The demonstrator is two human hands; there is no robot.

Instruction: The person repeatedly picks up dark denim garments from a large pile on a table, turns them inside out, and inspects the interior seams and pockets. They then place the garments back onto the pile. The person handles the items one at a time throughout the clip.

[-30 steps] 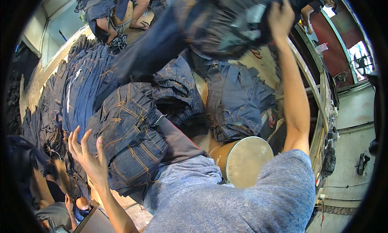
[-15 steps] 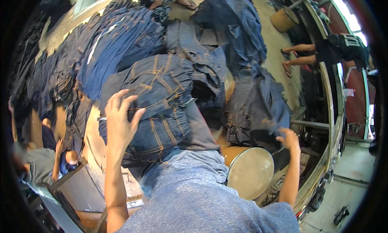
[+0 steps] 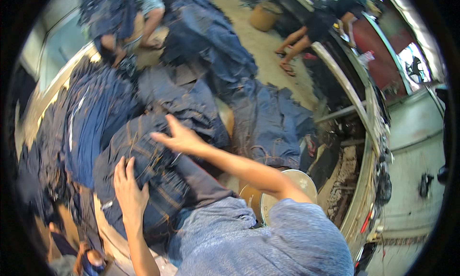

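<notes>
Jeans with orange stitching [image 3: 158, 180] are being borne in a thick pile against the grey trouser leg [image 3: 203, 178], between eight and nine o'clock. At the pile's eight o'clock side, the left hand [image 3: 132, 192] is being laid on the cloth, its fingers spread and slightly bent, with nothing visibly being gripped. The right hand [image 3: 184, 139] is being held over the pile's two o'clock side, its fingers stretched apart; whether denim is being touched there cannot be told through the blur.

Good work is probably being served by flat palms: creases are best being smoothed outward, seams lined up, and loose threads cleared of the fingers, while the pile is being steadied from its left edge so that no layer is being dragged off.

At five o'clock, a drum [image 3: 268, 206] is being partly covered by the right arm; only its pale round end is being shown, its contents being hidden. Near half past twelve, a brown bucket [image 3: 265, 17] is being seen too blurred for any contents to be judged.
</notes>
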